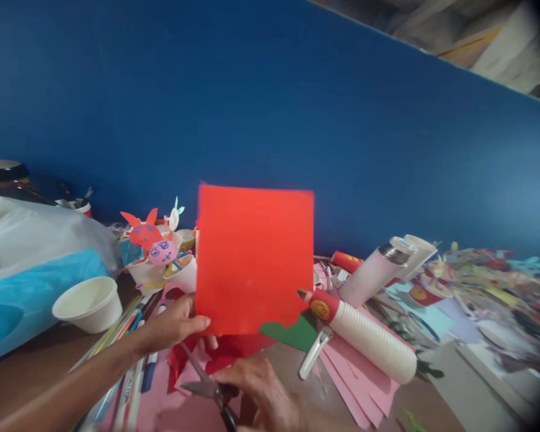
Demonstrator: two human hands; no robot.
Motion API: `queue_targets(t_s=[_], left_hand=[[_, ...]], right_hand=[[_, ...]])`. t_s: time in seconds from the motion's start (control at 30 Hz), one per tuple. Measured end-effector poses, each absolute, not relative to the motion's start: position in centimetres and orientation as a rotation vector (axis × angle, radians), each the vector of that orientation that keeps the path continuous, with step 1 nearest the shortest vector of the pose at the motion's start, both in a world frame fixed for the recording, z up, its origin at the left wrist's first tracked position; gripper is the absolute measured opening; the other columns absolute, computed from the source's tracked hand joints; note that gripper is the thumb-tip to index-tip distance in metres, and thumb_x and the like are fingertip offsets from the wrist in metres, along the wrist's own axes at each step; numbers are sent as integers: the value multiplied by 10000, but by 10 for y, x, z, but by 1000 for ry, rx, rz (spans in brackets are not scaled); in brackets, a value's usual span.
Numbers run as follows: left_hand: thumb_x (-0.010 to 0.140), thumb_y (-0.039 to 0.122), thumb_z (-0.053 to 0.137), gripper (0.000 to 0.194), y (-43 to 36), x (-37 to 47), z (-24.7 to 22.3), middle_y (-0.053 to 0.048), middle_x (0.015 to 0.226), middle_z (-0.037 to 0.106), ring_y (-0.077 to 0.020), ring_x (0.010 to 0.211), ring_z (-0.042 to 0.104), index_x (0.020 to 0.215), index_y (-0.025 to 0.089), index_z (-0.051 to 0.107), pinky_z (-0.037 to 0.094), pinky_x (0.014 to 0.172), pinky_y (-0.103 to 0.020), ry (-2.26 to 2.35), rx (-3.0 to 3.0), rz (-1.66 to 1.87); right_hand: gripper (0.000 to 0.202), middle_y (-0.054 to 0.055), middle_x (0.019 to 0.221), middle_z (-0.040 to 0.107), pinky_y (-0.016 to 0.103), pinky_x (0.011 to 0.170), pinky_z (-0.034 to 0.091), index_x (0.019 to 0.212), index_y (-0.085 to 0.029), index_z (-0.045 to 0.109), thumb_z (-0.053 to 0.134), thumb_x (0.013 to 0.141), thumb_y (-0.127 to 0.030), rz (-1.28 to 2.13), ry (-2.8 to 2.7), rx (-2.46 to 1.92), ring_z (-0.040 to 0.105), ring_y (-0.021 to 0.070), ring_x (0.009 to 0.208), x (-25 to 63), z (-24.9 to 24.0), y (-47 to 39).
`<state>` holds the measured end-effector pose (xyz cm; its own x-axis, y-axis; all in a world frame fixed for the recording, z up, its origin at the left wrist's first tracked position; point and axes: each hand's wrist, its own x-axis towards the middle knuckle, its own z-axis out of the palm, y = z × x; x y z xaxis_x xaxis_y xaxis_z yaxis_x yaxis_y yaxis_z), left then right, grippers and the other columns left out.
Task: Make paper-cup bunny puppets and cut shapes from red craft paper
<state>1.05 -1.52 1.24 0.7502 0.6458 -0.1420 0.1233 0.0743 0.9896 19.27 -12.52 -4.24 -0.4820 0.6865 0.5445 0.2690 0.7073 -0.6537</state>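
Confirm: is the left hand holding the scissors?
No, the left hand grips the red paper sheet; the scissors are in the right hand.

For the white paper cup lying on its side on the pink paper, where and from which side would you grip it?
Grip the white paper cup around its ribbed middle, coming from above with fingers across its width. It lies tilted on the pink sheets, so its long side faces up, while the red-capped end nearly touches the red paper.

Two hands, left and right, lower centre. One red paper sheet, centre. One pair of scissors, bottom centre. One white bowl, left. One stack of white cups, lower right. One steel flask, right.
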Motion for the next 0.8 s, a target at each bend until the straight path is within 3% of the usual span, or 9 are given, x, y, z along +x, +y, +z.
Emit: queue_targets(t_s=[0.17, 0.3, 0.53, 0.8], left_hand=[[738, 219, 472, 206, -23, 15, 17, -41, 627, 678, -179, 601, 609, 663, 172, 659, 462, 609, -272, 776, 1296, 816], [718, 211, 502, 167, -28, 20, 18, -35, 622, 667, -175, 621, 603, 624, 171, 633, 457, 572, -259, 810, 1070, 1099], [689, 202, 530, 54, -43, 29, 20, 7, 688, 674, -157, 589, 607, 689, 192, 583, 456, 495, -244, 831, 818, 1116], [697, 236, 535, 92, -52, 33, 25, 5, 735, 682, -185, 691, 627, 749, 189, 595, 493, 612, -284, 902, 859, 1146]], right_hand=[[522, 40, 755, 584, 280, 645, 428, 1060, -211, 529, 594, 659, -537, 583, -1758, -874, 539, 169, 655, 193, -43, -129], [464, 19, 725, 510, 243, 549, 395, 1024, -198, 507, 535, 705, -533, 845, -1575, -988, 459, 138, 597, 192, -39, -123], [468, -6, 741, 456, 224, 574, 371, 1034, -190, 453, 569, 703, -499, 1176, -1494, -1014, 408, 119, 622, 196, -34, -113], [446, -18, 708, 443, 237, 604, 375, 1052, -192, 460, 567, 723, -473, 1203, -1510, -1080, 412, 120, 622, 198, -39, -109]])
